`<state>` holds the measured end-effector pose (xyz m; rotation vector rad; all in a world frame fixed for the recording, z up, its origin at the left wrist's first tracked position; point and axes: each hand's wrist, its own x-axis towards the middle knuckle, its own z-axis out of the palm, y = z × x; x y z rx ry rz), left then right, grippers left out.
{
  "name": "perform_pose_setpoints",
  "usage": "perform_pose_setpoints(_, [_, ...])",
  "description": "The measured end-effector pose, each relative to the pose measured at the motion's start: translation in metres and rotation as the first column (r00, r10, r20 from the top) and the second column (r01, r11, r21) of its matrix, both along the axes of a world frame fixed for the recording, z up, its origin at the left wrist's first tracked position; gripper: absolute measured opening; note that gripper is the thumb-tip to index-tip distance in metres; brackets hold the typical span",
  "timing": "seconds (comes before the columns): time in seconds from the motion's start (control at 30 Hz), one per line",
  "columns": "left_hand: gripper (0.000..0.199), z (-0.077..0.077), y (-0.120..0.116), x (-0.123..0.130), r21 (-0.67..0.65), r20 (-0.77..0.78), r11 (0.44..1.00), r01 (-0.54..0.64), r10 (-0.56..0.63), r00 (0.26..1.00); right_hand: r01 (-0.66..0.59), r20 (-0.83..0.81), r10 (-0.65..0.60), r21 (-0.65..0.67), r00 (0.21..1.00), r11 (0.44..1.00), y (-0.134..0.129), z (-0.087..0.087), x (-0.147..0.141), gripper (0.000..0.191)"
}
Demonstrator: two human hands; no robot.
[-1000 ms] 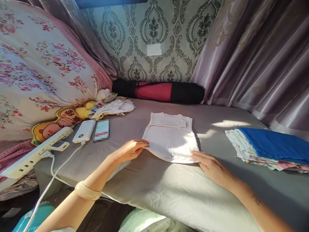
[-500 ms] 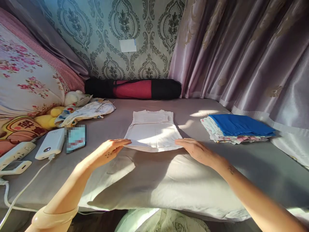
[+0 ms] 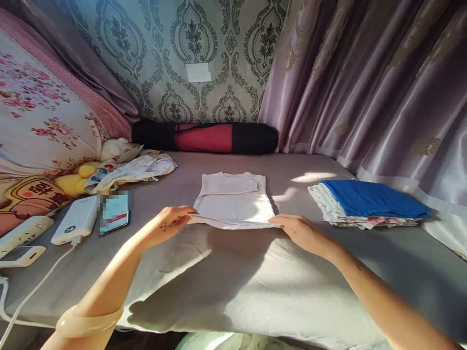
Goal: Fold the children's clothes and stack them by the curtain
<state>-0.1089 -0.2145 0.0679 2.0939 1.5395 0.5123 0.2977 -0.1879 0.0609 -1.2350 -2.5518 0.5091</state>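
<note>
A white garment (image 3: 233,206) lies on the grey sheet (image 3: 226,272) in the middle, its sleeves folded across the upper part. My left hand (image 3: 171,221) pinches the near left corner of its hem. The near right corner is pinched in my right hand (image 3: 301,231). Between my hands the near edge is raised slightly off the sheet and curls over. The far part of the garment rests flat.
A stack of folded clothes (image 3: 372,201) with blue on top sits at the right. Left are a phone (image 3: 116,211), a power bank (image 3: 76,221), a power strip (image 3: 25,236) and crumpled clothes (image 3: 142,167). A black and red roll (image 3: 204,137) lies by the wall.
Both my hands have closed on the hem corners and lifted the near edge a little. The whole view has shifted slightly.
</note>
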Motion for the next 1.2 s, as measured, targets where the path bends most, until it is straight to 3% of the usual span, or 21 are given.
perform_pose_setpoints(0.07, [0.038,-0.002,0.018,0.003,-0.004,0.078,0.998,-0.070,0.070,0.994,0.149,-0.012,-0.149,0.001,0.989,0.989,0.017,-0.001,-0.005,0.035])
perform_pose_setpoints(0.17, [0.036,-0.010,0.046,0.007,0.008,0.178,0.984,-0.180,0.176,0.968,0.377,-0.019,-0.377,0.024,0.926,0.926,0.046,-0.002,-0.014,0.029])
perform_pose_setpoints(0.3, [0.031,-0.022,0.081,0.016,0.049,0.255,0.941,-0.334,0.312,0.915,0.506,-0.046,-0.505,0.005,0.862,0.862,0.082,-0.008,-0.027,0.022])
perform_pose_setpoints(0.43, [0.025,-0.030,0.112,0.027,0.098,0.180,0.861,-0.499,0.478,0.860,0.616,-0.088,-0.618,-0.050,0.781,0.786,0.114,-0.017,-0.038,0.021])
perform_pose_setpoints(0.57, [0.017,-0.031,0.134,0.037,0.100,-0.016,0.798,-0.594,0.599,0.801,0.681,-0.104,-0.694,-0.140,0.712,0.719,0.140,-0.026,-0.048,0.020])
perform_pose_setpoints(0.7, [0.022,-0.027,0.145,0.050,0.136,-0.138,0.768,-0.626,0.640,0.756,0.738,-0.056,-0.749,-0.142,0.660,0.660,0.156,-0.025,-0.060,0.019])
perform_pose_setpoints(0.97, [0.036,-0.033,0.166,0.062,0.143,-0.179,0.764,-0.629,0.645,0.743,0.813,0.019,-0.818,-0.125,0.575,0.568,0.169,-0.025,-0.086,0.031])
perform_pose_setpoints(1.2, [0.043,-0.045,0.178,0.059,0.223,-0.216,0.794,-0.565,0.606,0.766,0.791,0.075,-0.791,0.046,0.607,0.611,0.175,-0.039,-0.088,0.039])
